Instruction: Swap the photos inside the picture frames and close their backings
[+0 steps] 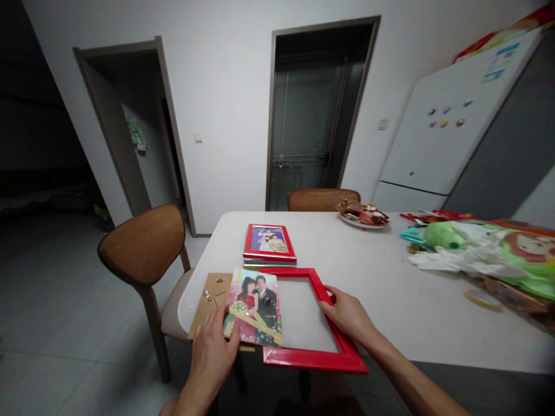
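A large red picture frame lies at the table's front edge, its lower side reaching past the edge. My right hand is closed on the frame's right side. A photo of a couple overlaps the frame's left part and a brown backing board with metal clips. My left hand holds the photo's lower left edge between thumb and fingers, over the board. Behind them, a smaller red frame with a picture rests on a stack of other frames.
On the white table stand a plate of wrapped items at the back, plastic bags and a tape roll at right. Wooden chairs stand left and behind.
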Tool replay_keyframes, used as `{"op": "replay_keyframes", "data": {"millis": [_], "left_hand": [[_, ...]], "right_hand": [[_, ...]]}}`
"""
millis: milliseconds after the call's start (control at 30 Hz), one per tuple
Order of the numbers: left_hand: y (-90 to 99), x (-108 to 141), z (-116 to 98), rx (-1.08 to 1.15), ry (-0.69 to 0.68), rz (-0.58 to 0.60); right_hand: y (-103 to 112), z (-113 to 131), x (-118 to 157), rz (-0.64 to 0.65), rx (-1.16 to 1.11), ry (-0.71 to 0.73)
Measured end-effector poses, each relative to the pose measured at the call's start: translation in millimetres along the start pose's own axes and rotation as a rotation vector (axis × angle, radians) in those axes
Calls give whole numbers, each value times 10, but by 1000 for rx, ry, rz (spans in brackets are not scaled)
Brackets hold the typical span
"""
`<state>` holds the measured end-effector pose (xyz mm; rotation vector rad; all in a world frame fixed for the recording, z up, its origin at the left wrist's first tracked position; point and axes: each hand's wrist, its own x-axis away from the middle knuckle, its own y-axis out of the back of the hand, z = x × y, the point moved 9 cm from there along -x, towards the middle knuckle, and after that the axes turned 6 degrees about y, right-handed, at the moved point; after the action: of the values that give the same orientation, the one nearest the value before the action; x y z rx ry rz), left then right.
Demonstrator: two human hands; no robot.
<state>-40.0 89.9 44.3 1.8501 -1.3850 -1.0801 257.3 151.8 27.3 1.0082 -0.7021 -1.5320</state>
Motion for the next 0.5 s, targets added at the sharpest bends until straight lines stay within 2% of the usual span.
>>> {"op": "replay_keyframes", "data": {"millis": [200, 333, 400, 500], "left_hand": [[25, 10, -55, -133, -31, -4], [20, 14, -79, -141, -59, -10], [0, 32, -149, -96, -107, -2], [-96, 118, -386, -2, -265, 66]], "right_hand": [[0, 0, 7, -1, 88, 35], [141, 191, 31, -120, 75, 127], [118, 362, 58, -127, -93, 161], [-246, 617, 95, 75, -515, 89]]}}
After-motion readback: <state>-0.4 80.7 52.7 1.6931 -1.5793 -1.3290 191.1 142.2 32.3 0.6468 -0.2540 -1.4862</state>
